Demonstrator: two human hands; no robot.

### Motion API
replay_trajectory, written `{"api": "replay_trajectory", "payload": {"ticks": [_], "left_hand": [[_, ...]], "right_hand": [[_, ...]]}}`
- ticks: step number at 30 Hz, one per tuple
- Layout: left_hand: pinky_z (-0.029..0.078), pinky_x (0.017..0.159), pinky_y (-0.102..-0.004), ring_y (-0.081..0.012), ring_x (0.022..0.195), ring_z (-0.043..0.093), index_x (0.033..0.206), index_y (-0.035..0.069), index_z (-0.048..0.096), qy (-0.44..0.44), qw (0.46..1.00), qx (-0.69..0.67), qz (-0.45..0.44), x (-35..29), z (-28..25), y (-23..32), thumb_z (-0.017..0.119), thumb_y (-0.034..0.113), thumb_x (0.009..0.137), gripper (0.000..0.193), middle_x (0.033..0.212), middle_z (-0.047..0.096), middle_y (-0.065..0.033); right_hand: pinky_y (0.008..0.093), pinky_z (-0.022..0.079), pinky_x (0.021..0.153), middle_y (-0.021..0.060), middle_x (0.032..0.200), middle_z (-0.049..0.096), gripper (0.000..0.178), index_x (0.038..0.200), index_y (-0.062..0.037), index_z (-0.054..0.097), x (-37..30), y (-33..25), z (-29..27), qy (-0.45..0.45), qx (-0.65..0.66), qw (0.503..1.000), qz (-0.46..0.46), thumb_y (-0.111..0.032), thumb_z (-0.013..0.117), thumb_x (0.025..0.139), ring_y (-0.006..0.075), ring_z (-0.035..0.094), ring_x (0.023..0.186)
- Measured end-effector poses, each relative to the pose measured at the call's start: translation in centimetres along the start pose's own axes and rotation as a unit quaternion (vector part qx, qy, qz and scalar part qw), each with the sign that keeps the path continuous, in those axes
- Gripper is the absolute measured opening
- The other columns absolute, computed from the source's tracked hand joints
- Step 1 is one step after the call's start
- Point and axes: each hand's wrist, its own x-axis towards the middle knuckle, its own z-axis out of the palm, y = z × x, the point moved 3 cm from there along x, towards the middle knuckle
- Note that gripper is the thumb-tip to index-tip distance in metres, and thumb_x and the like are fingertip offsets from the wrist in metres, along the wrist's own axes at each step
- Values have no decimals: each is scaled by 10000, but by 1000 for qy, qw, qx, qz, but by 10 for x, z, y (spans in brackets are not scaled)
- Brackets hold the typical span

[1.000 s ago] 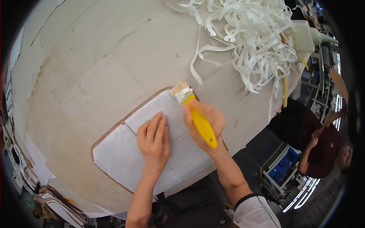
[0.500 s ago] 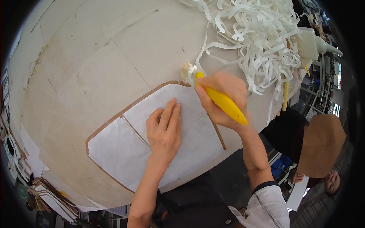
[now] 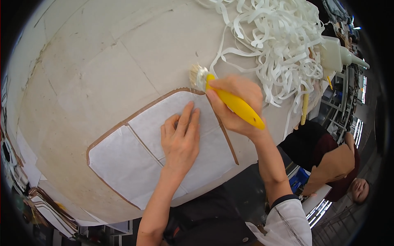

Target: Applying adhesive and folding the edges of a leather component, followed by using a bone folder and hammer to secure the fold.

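A flat panel with white backing (image 3: 213, 145) and a narrow brown border lies on the table, with a seam line running across it. My left hand (image 3: 180, 141) rests on the white backing, fingers spread and laid down, holding nothing. My right hand (image 3: 240, 96) is closed round the yellow handle of a brush (image 3: 243, 111). The brush's pale bristles point to the far left, just over the panel's far right corner; whether they touch the border I cannot tell. Whitish smears cover the base of the bristles.
A tangled heap of white strips (image 3: 279, 45) lies at the far right, one strip trailing near the brush. Beside it stand a translucent spout bottle (image 3: 331, 53) and a yellow stick (image 3: 304, 107). At right, a person holds a brown sheet (image 3: 332, 166). Stacked panels (image 3: 51, 211) sit lower left.
The brush and my right hand have shifted slightly left. My left hand has slid a little to the right over the panel, fingers wider apart. The other person's brown sheet has tilted and dropped.
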Motion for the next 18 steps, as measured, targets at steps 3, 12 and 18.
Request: {"api": "replay_trajectory", "payload": {"ticks": [3, 12, 18], "left_hand": [[468, 928, -411, -309, 1061, 566, 1250, 19, 688, -5, 1000, 13, -3, -7, -6, -5, 722, 7, 824, 427, 1403, 619, -88], [452, 1009, -430, -342, 1233, 557, 1149, 15, 717, 14, 998, 26, -49, -76, -40, -28, 715, -18, 810, 341, 1390, 615, -128], [433, 1035, -422, -333, 1254, 543, 1149, 20, 737, 8, 996, 37, -86, -98, -68, -37, 689, -37, 859, 300, 1366, 626, -127]], "right_hand": [[333, 466, 535, 78, 719, 655, 226, 1001, -17, 682, -26, -11, -2, 7, -31, 999, 31, 9, 773, 796, 234, 605, 563], [346, 522, 592, 88, 812, 697, 232, 1052, -16, 676, -36, -59, 83, 125, 78, 987, 67, -24, 753, 833, 238, 668, 652], [326, 502, 543, 114, 772, 677, 267, 1054, 14, 667, -67, -41, 33, 199, -42, 967, 151, 37, 780, 812, 243, 637, 581]]}}
